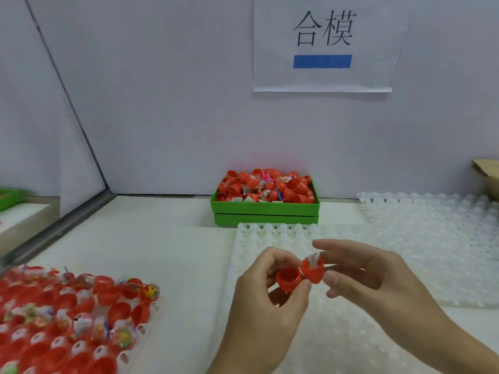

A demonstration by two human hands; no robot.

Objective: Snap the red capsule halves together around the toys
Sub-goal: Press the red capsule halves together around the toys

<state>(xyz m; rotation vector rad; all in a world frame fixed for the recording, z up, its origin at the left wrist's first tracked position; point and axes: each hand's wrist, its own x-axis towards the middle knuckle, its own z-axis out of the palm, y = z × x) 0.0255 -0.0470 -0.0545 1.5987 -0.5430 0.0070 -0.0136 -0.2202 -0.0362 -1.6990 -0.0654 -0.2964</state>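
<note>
While the left hand (266,298) pinches an empty red capsule half (288,279), the right hand (370,276) pinches the other half (313,269), a wrapped toy (314,258) poking out; both halves touch above the white tray (337,333).

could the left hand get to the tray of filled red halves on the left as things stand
Probably not right away. The path looks open, since the tray of filled halves lies on the table beside the left hand with nothing between them. But its fingers are holding an empty red half, so that hand is occupied.
</note>
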